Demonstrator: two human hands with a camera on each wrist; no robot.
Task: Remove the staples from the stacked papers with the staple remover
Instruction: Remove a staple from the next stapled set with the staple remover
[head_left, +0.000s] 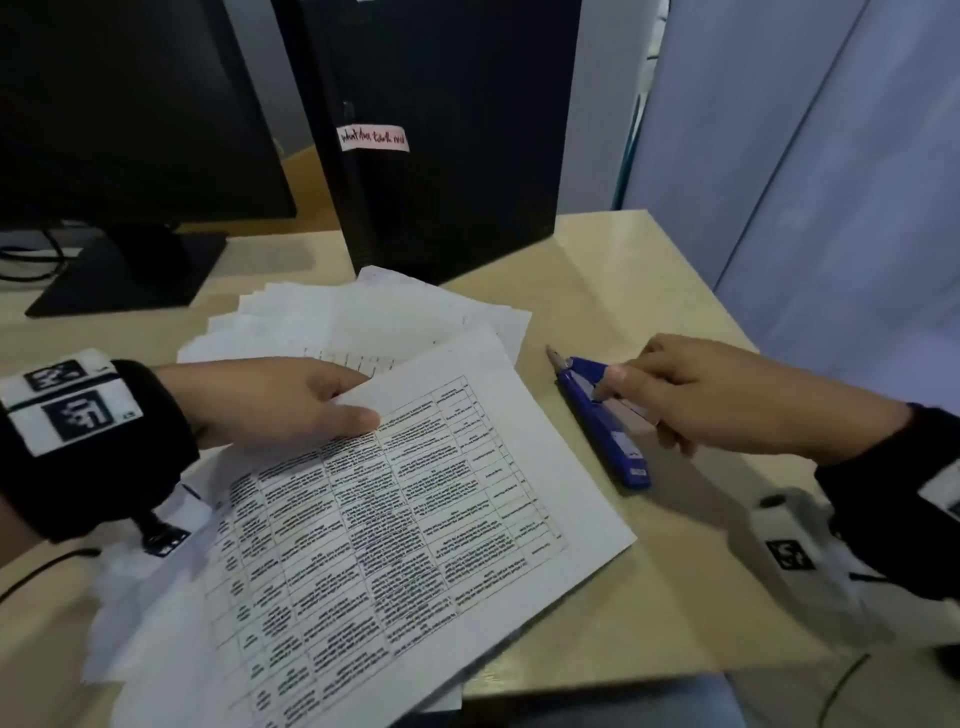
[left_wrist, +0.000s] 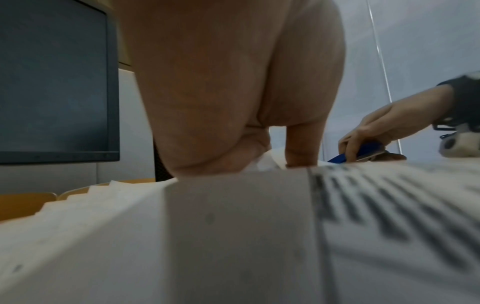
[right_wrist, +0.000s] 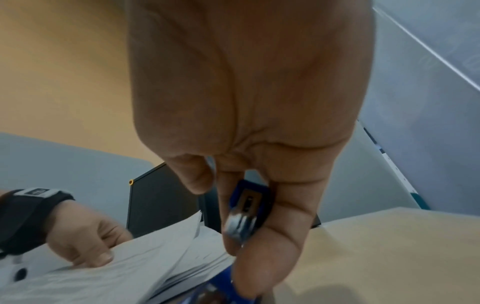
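A fanned stack of white papers (head_left: 322, 322) lies on the beige desk (head_left: 649, 291). On top sits a sheet printed with a table (head_left: 415, 499). My left hand (head_left: 353, 400) pinches that sheet's far left corner, thumb on top, and the corner is lifted slightly. In the left wrist view the printed sheet (left_wrist: 389, 216) fills the foreground under the palm. The blue staple remover (head_left: 602, 415) lies just right of the papers, its metal tip pointing away. My right hand (head_left: 623, 384) grips its middle. In the right wrist view, fingers (right_wrist: 228, 205) curl round the staple remover (right_wrist: 249, 207). No staple is visible.
A black computer tower (head_left: 441, 130) with a pink label stands right behind the papers. A dark monitor (head_left: 119, 109) on its stand is at the back left, with cables beside it. A grey partition (head_left: 805, 182) bounds the desk's right side. The desk's front edge is near my body.
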